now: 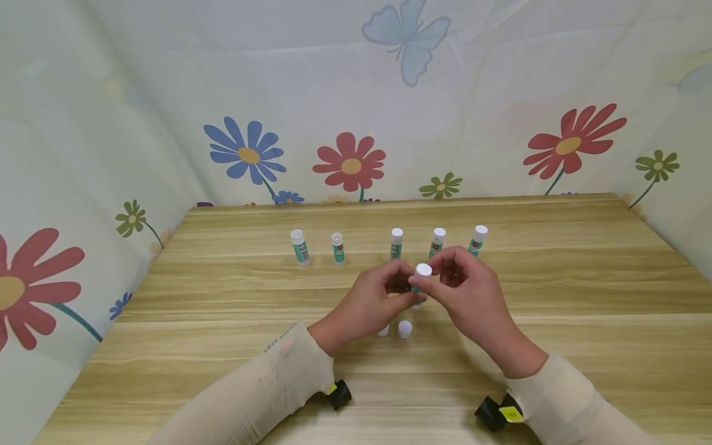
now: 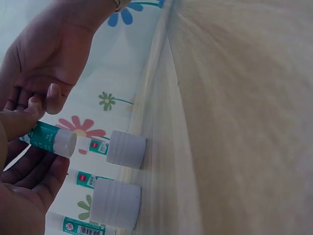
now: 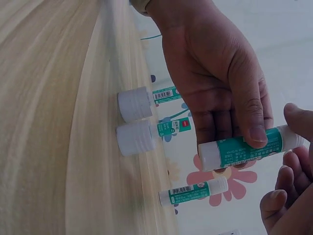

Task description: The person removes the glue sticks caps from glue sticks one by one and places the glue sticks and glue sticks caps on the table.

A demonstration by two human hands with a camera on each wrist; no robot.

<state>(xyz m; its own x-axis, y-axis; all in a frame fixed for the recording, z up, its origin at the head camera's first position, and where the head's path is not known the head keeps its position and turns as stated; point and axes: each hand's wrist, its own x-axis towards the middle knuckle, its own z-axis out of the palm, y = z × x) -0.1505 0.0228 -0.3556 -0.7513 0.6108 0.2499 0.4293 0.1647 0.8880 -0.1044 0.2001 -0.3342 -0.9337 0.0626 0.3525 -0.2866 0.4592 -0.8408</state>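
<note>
Both hands hold one upright glue stick [image 1: 423,270] with a white top and a green label. My left hand [image 1: 369,303] grips its body; the thumb lies across the green label [image 3: 244,152] in the right wrist view. At the white upper end, my right hand [image 1: 475,300] pinches the cap [image 3: 292,137] between thumb and fingers. The white base [image 2: 65,142] shows below the fingers in the left wrist view. Two loose white caps, one [image 1: 405,329] in plain sight and one [image 1: 384,331] partly behind the left hand, stand on the table just below.
Behind the hands stands a row of glue sticks on the wooden table [image 1: 222,346]. Two at the left, one wider [image 1: 300,248] and one slimmer [image 1: 338,250], have no caps. Three at the right [image 1: 396,243] [image 1: 437,241] [image 1: 478,240] have white tops. A flowered curtain [image 1: 311,93] backs the table.
</note>
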